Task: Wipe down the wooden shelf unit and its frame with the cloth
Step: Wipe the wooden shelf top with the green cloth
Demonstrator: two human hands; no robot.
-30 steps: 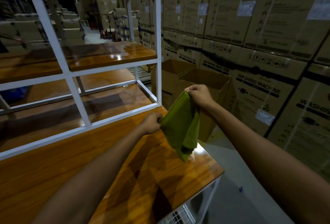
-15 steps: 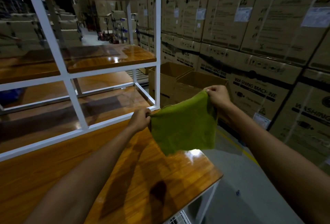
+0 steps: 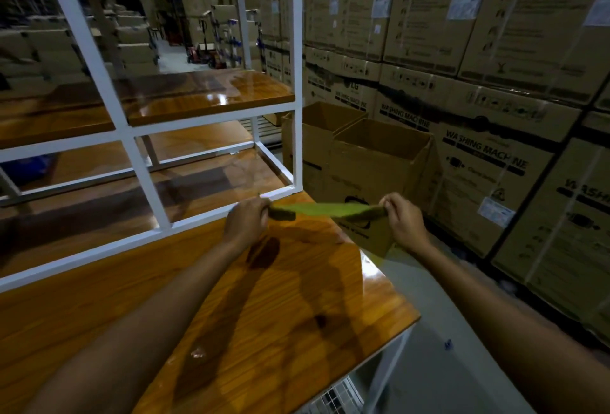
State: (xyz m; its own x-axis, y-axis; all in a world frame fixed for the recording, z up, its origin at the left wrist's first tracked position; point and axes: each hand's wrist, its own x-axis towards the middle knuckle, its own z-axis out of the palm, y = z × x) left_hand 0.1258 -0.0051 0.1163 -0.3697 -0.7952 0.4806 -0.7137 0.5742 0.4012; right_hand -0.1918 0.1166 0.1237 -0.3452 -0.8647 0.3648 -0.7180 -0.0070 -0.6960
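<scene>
Head view: one wide-angle picture, looking down along both forearms.
Left hand (image 3: 246, 219): fingers curled, pinching the left end of the cloth (image 3: 326, 208); it is held over the right end of the near board, just in front of the frame's bottom rail.
Right hand (image 3: 404, 219): fingers curled, thumb on top, pinching the right end of the cloth; it is held past the board's right edge, in front of the open boxes.
Cloth: green, pulled out nearly flat and seen almost edge-on between the two hands; it hangs in the air above the board's far right corner, touching neither wood nor frame.
Shelf unit (image 3: 264, 298): glossy orange-brown wooden boards; the near board carries the shadows of the arms and cloth.
Frame (image 3: 298, 83): white square tubing, upright posts and cross rails, standing on the wood behind the hands; a higher board (image 3: 204, 96) sits inside it.
Open boxes (image 3: 379, 149): two brown cartons, flaps up, just right of the frame.
Stacked boxes (image 3: 495, 156): a wall of cartons printed "WASHING MACHINE", behind and right.
Floor (image 3: 445, 364): grey, below the board's right edge.
</scene>
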